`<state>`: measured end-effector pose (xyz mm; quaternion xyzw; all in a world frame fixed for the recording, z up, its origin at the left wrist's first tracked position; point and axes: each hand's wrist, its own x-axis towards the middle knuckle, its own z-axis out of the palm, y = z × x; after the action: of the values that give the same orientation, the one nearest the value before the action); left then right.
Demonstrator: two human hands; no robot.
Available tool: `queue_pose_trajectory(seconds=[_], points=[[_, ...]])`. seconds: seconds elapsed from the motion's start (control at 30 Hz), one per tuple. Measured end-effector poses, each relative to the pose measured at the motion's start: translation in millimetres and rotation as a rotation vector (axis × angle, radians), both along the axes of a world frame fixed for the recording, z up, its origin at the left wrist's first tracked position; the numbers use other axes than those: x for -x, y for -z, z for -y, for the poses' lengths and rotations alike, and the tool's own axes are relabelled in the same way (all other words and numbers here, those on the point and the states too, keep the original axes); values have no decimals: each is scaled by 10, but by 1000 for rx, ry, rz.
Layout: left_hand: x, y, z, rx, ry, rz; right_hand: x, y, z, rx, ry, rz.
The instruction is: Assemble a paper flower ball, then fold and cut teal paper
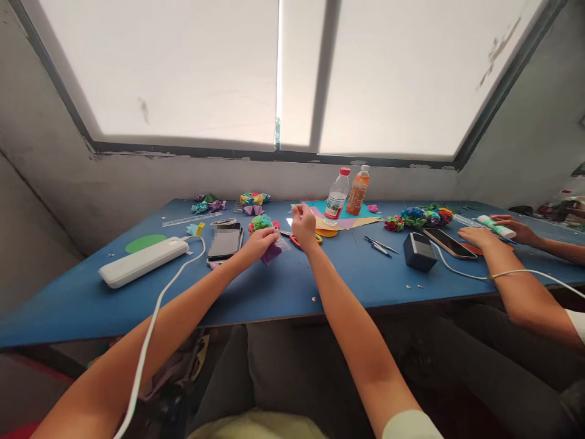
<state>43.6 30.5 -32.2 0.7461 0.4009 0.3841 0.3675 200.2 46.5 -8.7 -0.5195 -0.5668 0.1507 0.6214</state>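
Note:
My left hand (pixel 261 242) is closed, its fingers pinching a piece of folded purple paper (pixel 271 253) above the front of the table. Right behind those fingers shows a multicoloured paper flower ball (pixel 259 223); I cannot tell whether it is joined to the purple paper. My right hand (pixel 303 227), raised a little higher to the right, has its thumb and fingers pinched together. Whatever is between them is too small to make out. Scissors with red and yellow handles (pixel 299 242) lie on the table, partly hidden behind my right wrist.
On the blue table (pixel 269 292), a white power bank (pixel 144 261) and a phone (pixel 225 241) lie left. Two bottles (pixel 336 198) stand at the back over coloured paper. Pens (pixel 379 246), a black box (pixel 419 251) and paper flowers (pixel 414 216) are right, near another person's hands (pixel 475 236).

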Motion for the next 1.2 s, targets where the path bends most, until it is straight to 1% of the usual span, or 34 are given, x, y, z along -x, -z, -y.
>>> queue_pose_trajectory(seconds=[0.1,0.17,0.23,0.37,0.57,0.7,0.93,1.2], points=[[-2,26,75,21,48,-32,-237,-20,-65,20,103,-113],[7,10,95,10,39,-25,-331,-7,-96,41,98,-143],[25,-22,91,-13,14,-8,-338,28,-109,67,54,-130],[61,-55,63,-55,-10,-21,-222,112,-116,115,-69,-35],[30,6,49,-145,-30,-63,-148,156,-139,186,-284,81],[14,31,32,-182,-70,-49,-145,144,-112,213,-370,110],[47,10,18,-210,-136,-65,-152,70,-13,224,-474,155],[58,-1,12,-169,-147,-76,-125,30,80,267,-617,145]])
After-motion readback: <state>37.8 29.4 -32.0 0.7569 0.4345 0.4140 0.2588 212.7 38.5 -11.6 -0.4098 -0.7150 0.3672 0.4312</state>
